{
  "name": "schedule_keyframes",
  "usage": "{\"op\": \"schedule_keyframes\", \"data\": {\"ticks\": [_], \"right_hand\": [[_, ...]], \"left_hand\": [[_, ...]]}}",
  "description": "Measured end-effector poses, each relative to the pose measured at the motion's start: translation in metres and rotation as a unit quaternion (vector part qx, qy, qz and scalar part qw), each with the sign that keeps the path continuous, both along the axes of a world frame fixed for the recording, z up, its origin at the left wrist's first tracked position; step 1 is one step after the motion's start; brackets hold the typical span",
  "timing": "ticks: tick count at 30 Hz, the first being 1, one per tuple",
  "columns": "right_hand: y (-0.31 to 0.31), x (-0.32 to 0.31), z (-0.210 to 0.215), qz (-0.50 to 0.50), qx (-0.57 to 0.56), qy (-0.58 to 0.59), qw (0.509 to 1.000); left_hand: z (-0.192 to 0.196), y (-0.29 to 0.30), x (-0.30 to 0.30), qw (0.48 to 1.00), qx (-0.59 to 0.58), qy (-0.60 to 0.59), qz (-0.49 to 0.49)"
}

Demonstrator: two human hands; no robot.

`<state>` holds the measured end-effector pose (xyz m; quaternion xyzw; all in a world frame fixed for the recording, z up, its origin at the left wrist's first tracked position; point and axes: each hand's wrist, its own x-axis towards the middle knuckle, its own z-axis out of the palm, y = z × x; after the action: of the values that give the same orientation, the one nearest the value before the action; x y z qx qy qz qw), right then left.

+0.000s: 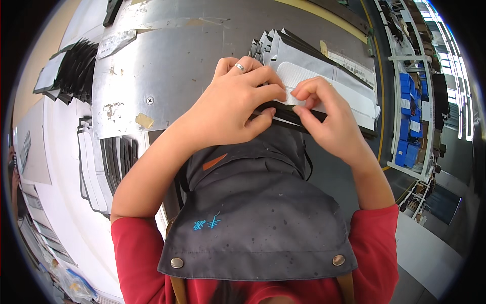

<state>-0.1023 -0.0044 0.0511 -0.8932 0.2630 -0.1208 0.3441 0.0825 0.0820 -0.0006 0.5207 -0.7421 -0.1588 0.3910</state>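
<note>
A flat white piece (302, 76) with a black edge strip (288, 115) lies at the near side of the metal table, against a stack of grey and white pieces with black edges (296, 49). My left hand (248, 93), with a ring on one finger, is closed on the strip, thumb below and fingers above. Just to its right, my right hand (324, 114) pinches the same strip between thumb and fingertips. The fingers partly cover the strip, and its small details cannot be made out.
The metal table (167, 66) has a screw head and tape scraps. Stacks of black-edged pieces (71, 71) stand at the left, with another bundle (119, 157) lower down. My dark apron (253, 218) hangs close below the hands. Shelves with blue bins (409, 119) stand at the right.
</note>
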Motion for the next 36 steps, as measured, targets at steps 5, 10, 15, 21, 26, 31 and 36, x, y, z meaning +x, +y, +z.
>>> {"op": "schedule_keyframes", "data": {"ticks": [5, 10, 15, 21, 26, 31, 36], "right_hand": [[0.008, 0.009, -0.004, 0.021, -0.071, 0.035, 0.997], [0.006, 0.011, -0.004, 0.037, -0.058, 0.021, 0.997], [0.002, 0.002, -0.001, 0.005, 0.056, 0.012, 0.998], [-0.005, -0.001, -0.011, 0.003, 0.032, -0.053, 0.998], [-0.013, 0.002, -0.018, 0.042, -0.029, -0.074, 0.996], [-0.028, 0.011, -0.017, 0.09, 0.013, -0.026, 0.996], [-0.026, 0.009, -0.021, 0.088, 0.006, -0.043, 0.995]], "left_hand": [[-0.003, 0.004, -0.011, 0.998, -0.012, -0.018, 0.053], [-0.002, 0.005, -0.015, 0.997, -0.018, -0.026, 0.064], [0.007, 0.007, -0.028, 0.982, -0.008, -0.145, 0.122], [0.013, 0.006, -0.043, 0.95, -0.024, -0.253, 0.181], [0.008, 0.017, -0.041, 0.961, 0.021, -0.172, 0.215], [0.013, 0.016, -0.044, 0.953, 0.028, -0.194, 0.23], [0.014, 0.012, -0.045, 0.942, 0.034, -0.256, 0.212]]}}
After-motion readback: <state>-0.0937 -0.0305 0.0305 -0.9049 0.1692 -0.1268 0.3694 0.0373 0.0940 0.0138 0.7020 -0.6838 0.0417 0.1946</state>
